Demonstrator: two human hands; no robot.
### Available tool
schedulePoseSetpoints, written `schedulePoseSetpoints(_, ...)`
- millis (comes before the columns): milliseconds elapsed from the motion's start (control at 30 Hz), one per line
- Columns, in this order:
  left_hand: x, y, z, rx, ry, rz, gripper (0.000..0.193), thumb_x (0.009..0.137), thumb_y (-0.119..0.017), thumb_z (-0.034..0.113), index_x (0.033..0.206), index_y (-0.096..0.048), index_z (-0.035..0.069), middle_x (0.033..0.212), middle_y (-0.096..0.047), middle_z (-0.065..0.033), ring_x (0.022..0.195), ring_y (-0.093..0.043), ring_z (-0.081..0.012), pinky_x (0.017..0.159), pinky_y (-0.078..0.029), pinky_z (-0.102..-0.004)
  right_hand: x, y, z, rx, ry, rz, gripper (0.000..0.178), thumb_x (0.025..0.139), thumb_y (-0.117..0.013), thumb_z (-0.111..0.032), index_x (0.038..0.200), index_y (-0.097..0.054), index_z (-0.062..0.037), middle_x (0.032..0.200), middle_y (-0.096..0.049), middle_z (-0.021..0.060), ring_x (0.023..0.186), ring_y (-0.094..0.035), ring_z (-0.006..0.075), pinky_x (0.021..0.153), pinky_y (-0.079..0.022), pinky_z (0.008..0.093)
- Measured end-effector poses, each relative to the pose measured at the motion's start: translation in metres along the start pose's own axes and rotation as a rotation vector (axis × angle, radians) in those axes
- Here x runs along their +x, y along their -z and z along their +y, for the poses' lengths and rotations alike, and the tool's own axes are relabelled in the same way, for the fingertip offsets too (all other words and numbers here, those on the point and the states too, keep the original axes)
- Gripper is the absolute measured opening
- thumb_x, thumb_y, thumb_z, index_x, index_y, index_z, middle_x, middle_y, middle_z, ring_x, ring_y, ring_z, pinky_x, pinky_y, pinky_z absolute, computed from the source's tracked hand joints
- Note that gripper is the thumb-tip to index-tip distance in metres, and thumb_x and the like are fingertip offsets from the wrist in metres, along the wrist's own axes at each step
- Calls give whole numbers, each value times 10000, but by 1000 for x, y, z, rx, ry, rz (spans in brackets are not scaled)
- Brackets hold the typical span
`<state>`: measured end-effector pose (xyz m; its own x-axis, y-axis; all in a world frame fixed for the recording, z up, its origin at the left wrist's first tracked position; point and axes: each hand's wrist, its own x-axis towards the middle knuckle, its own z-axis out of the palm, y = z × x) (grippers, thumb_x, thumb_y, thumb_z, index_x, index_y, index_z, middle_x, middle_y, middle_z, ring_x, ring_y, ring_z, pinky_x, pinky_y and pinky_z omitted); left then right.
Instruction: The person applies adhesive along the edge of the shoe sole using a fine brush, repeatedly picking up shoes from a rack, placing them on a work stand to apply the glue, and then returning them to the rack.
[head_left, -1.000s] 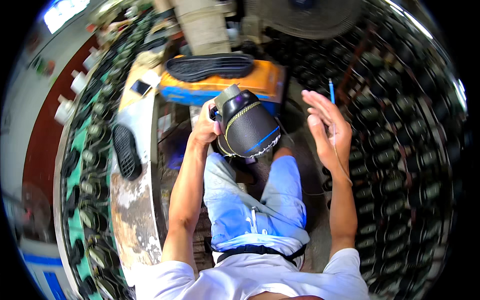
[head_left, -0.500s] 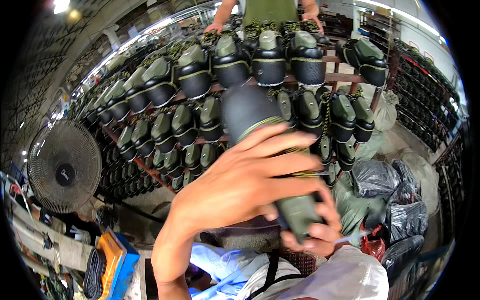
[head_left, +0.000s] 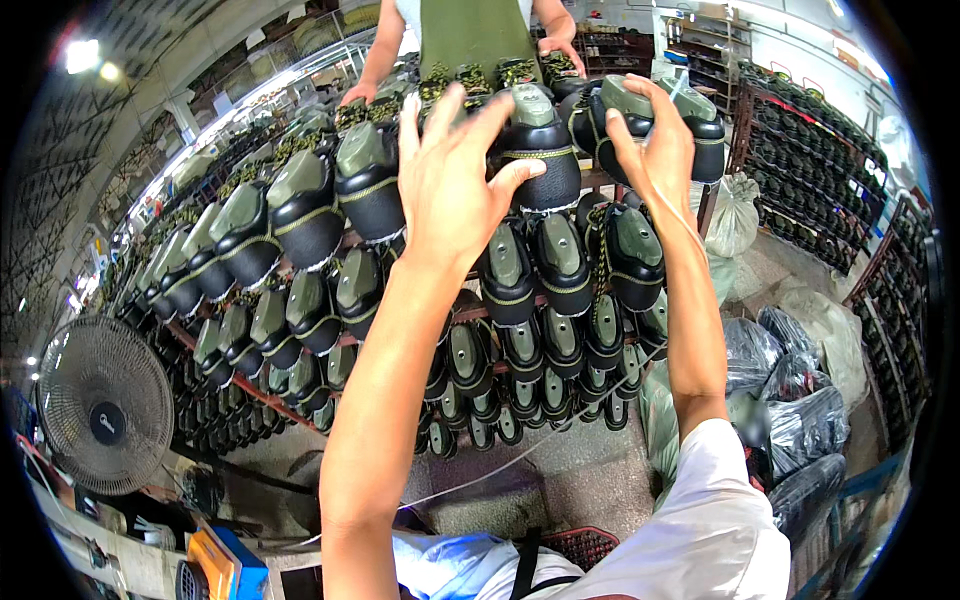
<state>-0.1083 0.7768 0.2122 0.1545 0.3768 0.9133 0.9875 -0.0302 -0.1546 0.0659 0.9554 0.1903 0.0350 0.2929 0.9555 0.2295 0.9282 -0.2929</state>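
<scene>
Both my arms reach forward to the top tier of a rack of black shoes with olive lasts and yellow stitching. My left hand [head_left: 450, 190] is open, fingers spread and slightly blurred, over the row; its thumb overlaps one shoe [head_left: 542, 188], and contact is unclear. My right hand [head_left: 660, 145] curves its thumb and fingers round the olive part of another shoe [head_left: 626, 98] at the right of that row. A small pale, thin thing [head_left: 676, 88] shows by the right fingers; its kind is unclear.
Lower tiers hold more shoes [head_left: 505, 270]. A person in a green apron [head_left: 475, 35] stands behind the rack, hands at the far row. A black fan [head_left: 105, 405] is left, bagged bundles [head_left: 810, 430] right. A pale cord [head_left: 520, 455] crosses below.
Both hands have moved up and away from me, from a shoe held close to my body to the rack's top tier. The left hand has let go. The view has shifted.
</scene>
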Motion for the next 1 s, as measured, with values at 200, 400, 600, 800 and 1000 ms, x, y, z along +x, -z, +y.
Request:
schedulePoseSetpoints(200, 12, -34, 25, 125, -19, -70, 413, 820, -818, 434, 989, -788, 58, 1018, -780, -141, 1215, -640, -311, 1214, -284, -562, -55, 12, -53, -31, 323, 344, 299, 920, -714, -76, 1202, -687, 18, 1254, -729, 176, 1228, -665, 390, 1098, -472, 518)
schedulePoseSetpoints(400, -29, -20, -20, 32, 302, 218, 761, 779, -906, 337, 1358, -565, -22, 1297, -679, -222, 1298, -600, -376, 1112, -440, -488, -200, 32, -131, 910, -39, -236, 189, 956, -591, -34, 1087, -715, 21, 1154, -764, 181, 1093, -736, 357, 1022, -539, 478)
schedulePoseSetpoints(600, -38, -18, 6, -197, 730, 174, 808, 738, -916, 313, 1344, -554, -79, 1155, -730, -264, 1077, -730, -383, 986, -536, -440, -225, -38, -153, 1608, -900, -386, 655, 1088, -558, -469, 1493, -486, 39, 1504, -573, 164, 1368, -584, 280, 1131, -479, 416)
schedulePoseSetpoints(800, -164, 45, 91, -341, 349, 7, 1120, 774, -916, 181, 1628, -219, -15, 1690, -233, -308, 1573, -259, -438, 1265, -251, -527, -189, -21, -147, 1914, -1301, -295, 745, 1063, -497, -610, 1549, -467, -45, 1540, -548, 150, 1378, -571, 267, 1157, -469, 451)
schedulePoseSetpoints(1000, -262, 203, 43, 53, 72, -570, 1107, 766, -915, 452, 1562, -337, -56, 1616, -332, -331, 1493, -340, -539, 1199, -277, -709, -295, 44, -156, 1606, -1451, -1102, 856, 964, -598, -595, 1580, -417, -28, 1504, -541, 255, 1385, -550, 353, 1175, -448, 467)
